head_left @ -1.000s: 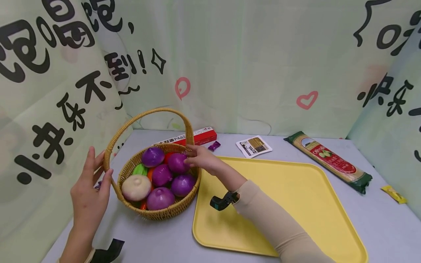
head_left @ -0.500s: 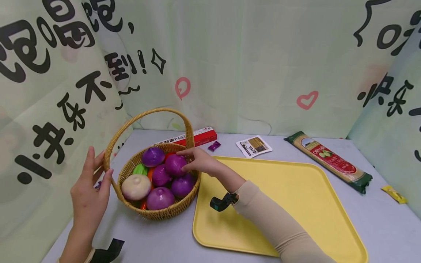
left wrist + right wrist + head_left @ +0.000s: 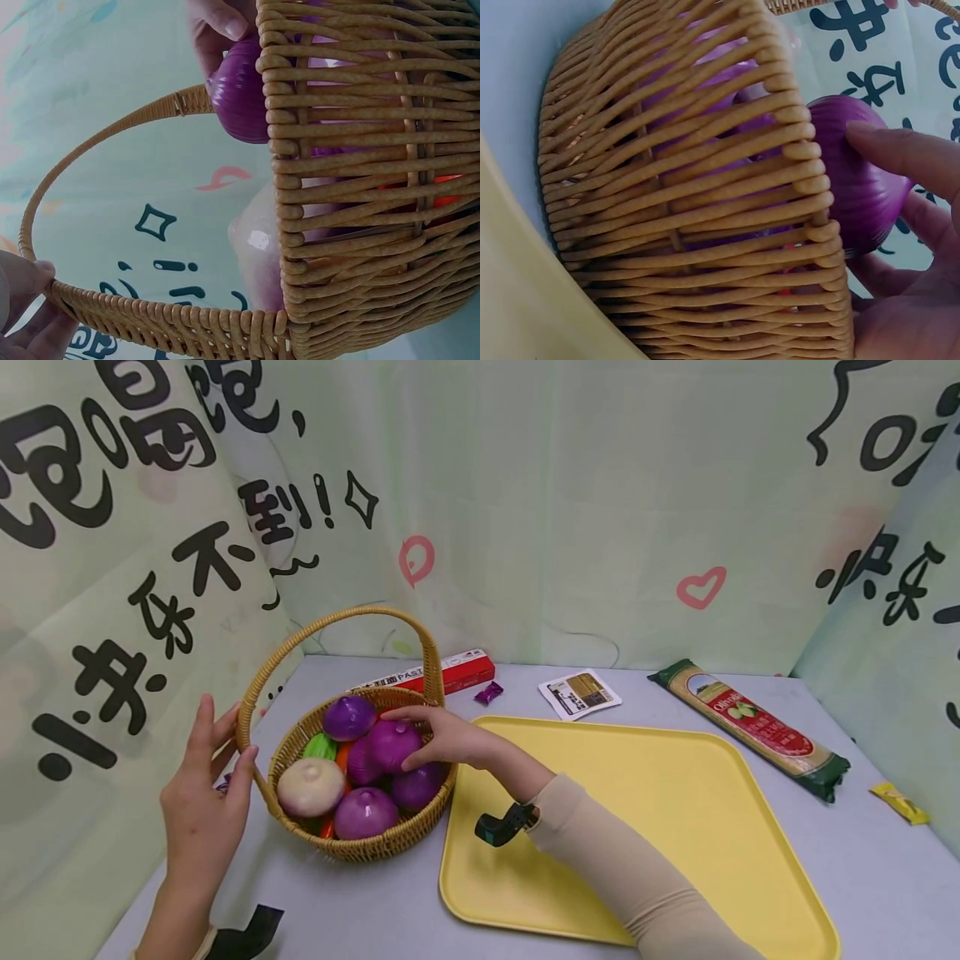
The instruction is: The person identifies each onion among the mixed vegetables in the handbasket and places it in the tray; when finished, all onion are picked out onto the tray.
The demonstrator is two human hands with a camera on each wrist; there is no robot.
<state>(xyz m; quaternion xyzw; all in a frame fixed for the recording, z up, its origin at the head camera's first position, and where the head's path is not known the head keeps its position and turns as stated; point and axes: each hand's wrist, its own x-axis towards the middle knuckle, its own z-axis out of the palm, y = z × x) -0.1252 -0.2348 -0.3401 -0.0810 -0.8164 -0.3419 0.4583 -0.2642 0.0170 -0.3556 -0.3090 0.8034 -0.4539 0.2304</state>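
Note:
A wicker basket [image 3: 367, 850] with a tall arched handle stands on the left of the table. My left hand [image 3: 207, 797] pinches the handle's left side between thumb and fingers, as the left wrist view also shows. My right hand [image 3: 457, 739] grips a purple onion [image 3: 393, 745] at the basket's right side. In the right wrist view the thumb lies on the onion [image 3: 862, 180], fingers behind it, at the level of the rim. Around it in the basket are several more purple onions [image 3: 366, 814], a whitish round vegetable [image 3: 311, 787], something green [image 3: 321, 747] and orange-red pieces.
A yellow tray [image 3: 600, 827] lies right of the basket, under the right forearm. Behind are a red pasta box [image 3: 468, 670], a purple wrapped candy [image 3: 488, 693] and a white packet [image 3: 579, 694]. A long olive-labelled packet [image 3: 750, 727] and a yellow wrapper [image 3: 899, 803] lie right.
My right hand has moved slightly left with the onion, which now overlaps its neighbour and sits more upward in the basket. The left hand stays on the handle.

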